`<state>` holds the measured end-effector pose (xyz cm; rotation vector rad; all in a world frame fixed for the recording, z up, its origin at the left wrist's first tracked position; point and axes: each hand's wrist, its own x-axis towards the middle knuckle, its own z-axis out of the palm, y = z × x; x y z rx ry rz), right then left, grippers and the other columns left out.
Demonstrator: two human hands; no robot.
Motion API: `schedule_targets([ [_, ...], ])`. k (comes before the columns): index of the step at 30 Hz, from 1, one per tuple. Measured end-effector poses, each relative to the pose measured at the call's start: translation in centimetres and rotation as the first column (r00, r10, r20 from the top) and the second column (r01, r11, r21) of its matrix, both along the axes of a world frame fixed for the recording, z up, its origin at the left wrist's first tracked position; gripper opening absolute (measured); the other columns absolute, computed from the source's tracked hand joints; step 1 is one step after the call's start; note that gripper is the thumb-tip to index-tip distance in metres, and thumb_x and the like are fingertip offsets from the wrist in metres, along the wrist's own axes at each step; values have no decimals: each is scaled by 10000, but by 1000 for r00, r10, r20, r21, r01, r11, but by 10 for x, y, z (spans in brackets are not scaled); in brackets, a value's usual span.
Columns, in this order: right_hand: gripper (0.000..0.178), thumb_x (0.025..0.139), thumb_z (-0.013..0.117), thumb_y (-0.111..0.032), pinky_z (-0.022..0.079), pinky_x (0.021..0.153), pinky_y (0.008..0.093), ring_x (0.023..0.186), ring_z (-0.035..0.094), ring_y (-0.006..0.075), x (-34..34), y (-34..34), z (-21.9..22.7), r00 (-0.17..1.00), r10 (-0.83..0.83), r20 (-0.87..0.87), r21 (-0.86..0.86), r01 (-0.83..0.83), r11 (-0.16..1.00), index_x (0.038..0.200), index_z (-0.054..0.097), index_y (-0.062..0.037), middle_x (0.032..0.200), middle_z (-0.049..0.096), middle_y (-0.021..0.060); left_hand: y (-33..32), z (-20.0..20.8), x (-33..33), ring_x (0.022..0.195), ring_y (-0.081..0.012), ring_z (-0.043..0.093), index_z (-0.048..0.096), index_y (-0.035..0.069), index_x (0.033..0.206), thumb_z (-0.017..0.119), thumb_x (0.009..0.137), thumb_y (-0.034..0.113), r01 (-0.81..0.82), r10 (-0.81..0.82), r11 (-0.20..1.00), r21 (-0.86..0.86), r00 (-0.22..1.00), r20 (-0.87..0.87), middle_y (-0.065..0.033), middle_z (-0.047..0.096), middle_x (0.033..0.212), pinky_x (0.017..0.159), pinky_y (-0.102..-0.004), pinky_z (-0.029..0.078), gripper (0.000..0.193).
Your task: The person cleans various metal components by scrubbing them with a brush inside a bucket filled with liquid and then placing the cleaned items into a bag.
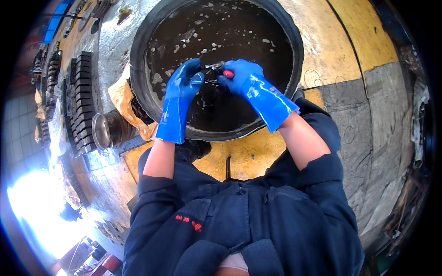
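Observation:
Both my hands wear long blue rubber gloves and meet over a wide round black tub [139, 60] of dark, foamy liquid [221, 32]. My left hand [185, 82] is curled at the near edge of a dark, wet, shiny part [211, 72], thumb and fingers closing on its left side. My right hand [242, 76] is wrapped round a tool with a red handle [228, 73], whose end shows beside the thumb. The tool's working end is hidden against the dark part, so its kind cannot be made out.
To the left stand a metal cup-shaped part [102, 131], torn brown paper [125, 103] and rows of dark ribbed metal parts [84, 99]. Worn yellow boards [239, 158] and grey sheets [345, 110] cover the floor. My knees flank the tub's near side.

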<state>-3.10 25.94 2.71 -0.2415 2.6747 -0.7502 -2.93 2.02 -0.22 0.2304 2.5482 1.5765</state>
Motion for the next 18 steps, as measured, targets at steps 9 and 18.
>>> schedule_targets([
  [9,204,952,763,-333,615,915,496,1089,779,364,-3,0,-25,978,179,-107,180,-158,971,1103,800,-201,1100,806,109,4,11,5,1134,-358,770,758,112,1378,726,1061,243,295,-303,838,-459,951,60,-169,799,1236,1008,-439,601,344],
  [18,324,1028,726,-325,594,854,310,869,697,69,-12,17,3,881,-343,327,-701,470,537,1067,820,-18,906,796,22,0,31,10,1013,-127,723,761,60,1342,736,1091,372,-192,142,980,45,847,513,-33,816,1127,815,-292,551,401],
])
